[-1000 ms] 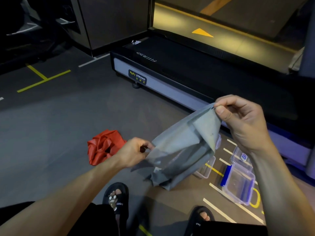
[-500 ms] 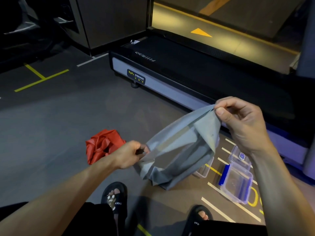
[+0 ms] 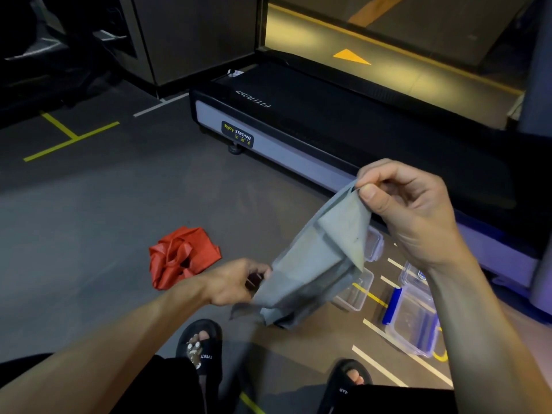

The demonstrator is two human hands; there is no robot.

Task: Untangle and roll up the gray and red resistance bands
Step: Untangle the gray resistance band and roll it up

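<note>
A wide gray resistance band [image 3: 316, 264] hangs folded in the air between my hands. My right hand [image 3: 409, 204] pinches its top corner between thumb and forefinger. My left hand [image 3: 236, 282] grips the band's lower left edge, fingers curled round it. The band's bottom folds dangle just above the floor. The red resistance band [image 3: 179, 256] lies crumpled in a heap on the gray floor, left of my left hand and apart from both hands.
A black treadmill [image 3: 328, 121] runs across the floor behind my hands. Clear plastic containers [image 3: 415, 318] with blue clips sit on the floor at the right, partly behind the gray band. My two feet in black slides [image 3: 200, 348] are at the bottom.
My left hand has slid down and slightly left along the gray band's lower edge, drawing the band longer. My right hand has held its pinch in nearly the same place.
</note>
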